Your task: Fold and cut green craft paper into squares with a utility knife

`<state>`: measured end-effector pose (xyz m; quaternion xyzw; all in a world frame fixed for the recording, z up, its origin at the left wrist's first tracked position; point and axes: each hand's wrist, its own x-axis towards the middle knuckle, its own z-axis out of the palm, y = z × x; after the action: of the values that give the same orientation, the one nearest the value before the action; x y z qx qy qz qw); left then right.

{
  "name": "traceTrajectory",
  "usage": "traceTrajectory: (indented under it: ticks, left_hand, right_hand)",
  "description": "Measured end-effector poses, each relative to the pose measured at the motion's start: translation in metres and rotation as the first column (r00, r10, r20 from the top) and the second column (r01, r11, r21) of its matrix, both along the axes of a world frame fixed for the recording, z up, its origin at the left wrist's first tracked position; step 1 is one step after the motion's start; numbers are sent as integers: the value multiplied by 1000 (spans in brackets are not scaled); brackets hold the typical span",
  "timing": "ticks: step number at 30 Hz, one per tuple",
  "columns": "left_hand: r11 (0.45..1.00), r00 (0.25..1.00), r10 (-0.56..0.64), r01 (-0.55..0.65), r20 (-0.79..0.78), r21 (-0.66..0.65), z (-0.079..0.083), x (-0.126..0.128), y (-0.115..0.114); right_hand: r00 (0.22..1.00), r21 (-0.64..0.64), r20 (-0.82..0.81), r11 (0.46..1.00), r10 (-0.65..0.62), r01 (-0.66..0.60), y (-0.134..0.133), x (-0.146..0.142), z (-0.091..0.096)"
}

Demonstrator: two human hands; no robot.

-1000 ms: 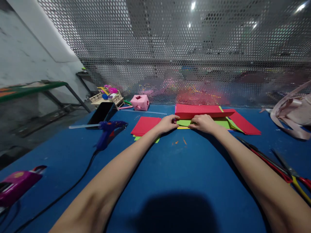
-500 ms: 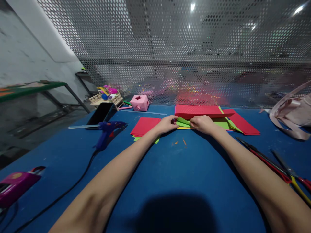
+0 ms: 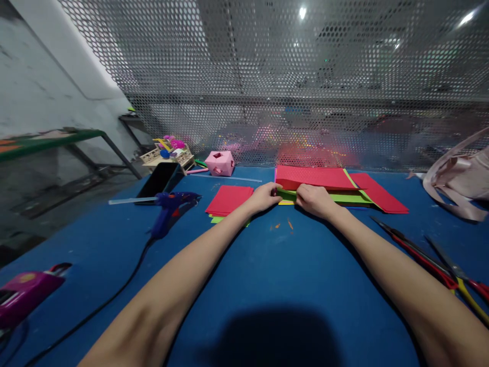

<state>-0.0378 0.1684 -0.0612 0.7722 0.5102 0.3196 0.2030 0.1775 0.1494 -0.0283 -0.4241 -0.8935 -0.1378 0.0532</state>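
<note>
A stack of coloured paper sheets lies at the far middle of the blue table (image 3: 244, 265). A red sheet (image 3: 313, 177) tops it, with a green sheet (image 3: 344, 198) and a yellow one under it. My left hand (image 3: 263, 196) pinches the stack's near left corner, fingers closed on the paper's edge. My right hand (image 3: 314, 200) sits just to the right, fingers curled and gripping the green sheet's near edge. A second, smaller red pile (image 3: 229, 199) lies left of my left hand.
A blue glue gun (image 3: 170, 206) with a black cord lies at the left, a black phone (image 3: 159, 178) behind it. A pink paper box (image 3: 219, 162) and a wooden tray (image 3: 168, 153) stand at the back. Scissors (image 3: 454, 267) lie right, a pink bag (image 3: 458, 178) far right, a magenta stapler (image 3: 23, 295) near left. Perforated metal mesh closes the back.
The green sheet's corner was lifted half a second ago and now lies lower and flatter. My right hand has shifted slightly left and nearer. The left hand has barely moved.
</note>
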Motion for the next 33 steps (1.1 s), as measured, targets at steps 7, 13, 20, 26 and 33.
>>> traceTrajectory:
  ticks: [7, 13, 20, 26, 33]
  left_hand:
    - [999, 999, -29, 30, -33, 46, -4, -2, 3]
    - [996, 997, -61, 64, -55, 58, -2, -3, 2]
    - [995, 993, -77, 83, -91, 58, 2, -2, 0]
    - [996, 987, -84, 89, -139, 31, 12, -2, -5]
    - [988, 961, -154, 154, -230, -21, 34, -4, -13]
  right_hand:
    - [984, 106, -34, 980, 176, -171, -9, -2, 3]
    - [973, 225, -109, 959, 202, -174, -53, 3, 12]
    - [933, 165, -114, 932, 342, -322, -155, 26, 13]
    - [814, -263, -557, 894, 166, -363, -203, 38, 15]
    - [509, -747, -636, 628, -579, -218, -194, 35, 18]
